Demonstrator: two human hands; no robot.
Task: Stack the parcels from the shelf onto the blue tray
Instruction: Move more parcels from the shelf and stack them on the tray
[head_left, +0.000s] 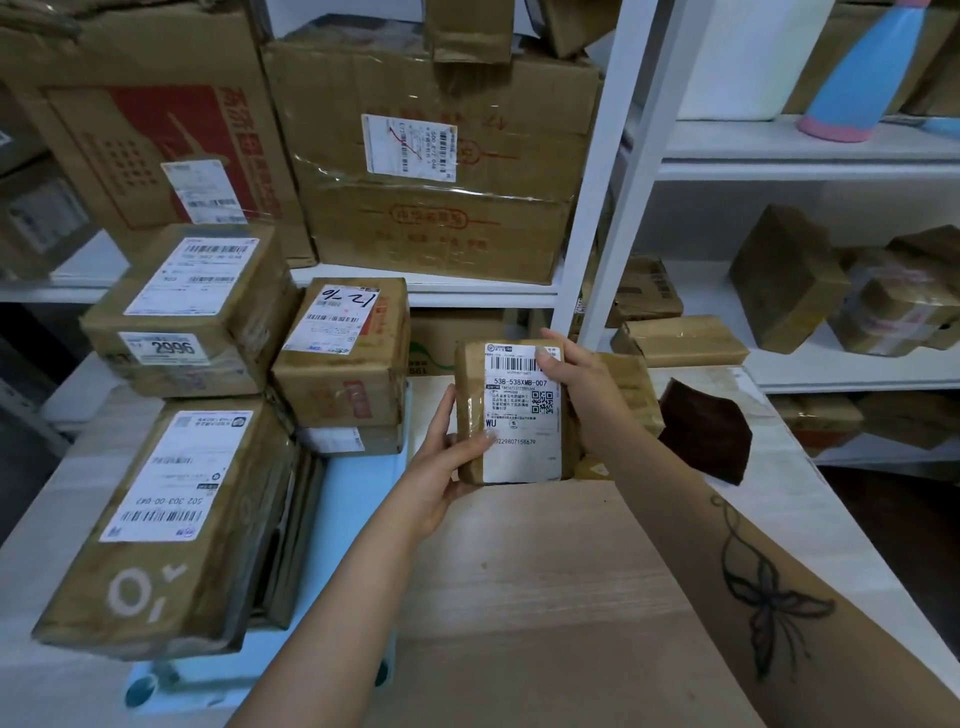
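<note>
A small brown parcel (514, 415) with a white shipping label is held up over the table between both hands. My left hand (447, 457) grips its lower left edge, thumb on the front. My right hand (576, 384) grips its upper right corner. The blue tray (358, 478) lies on the table to the left, mostly covered by stacked parcels: a long one at the front (166, 519), one marked 2996 (192, 306) behind it, and a handwritten-label one (348, 353) on a flatter parcel.
White shelves (613, 208) behind the table carry large cartons (436, 156) in the middle and several small taped parcels (789, 280) at the right. A dark brown packet (706, 436) and another parcel (634, 384) lie on the wooden table (519, 597).
</note>
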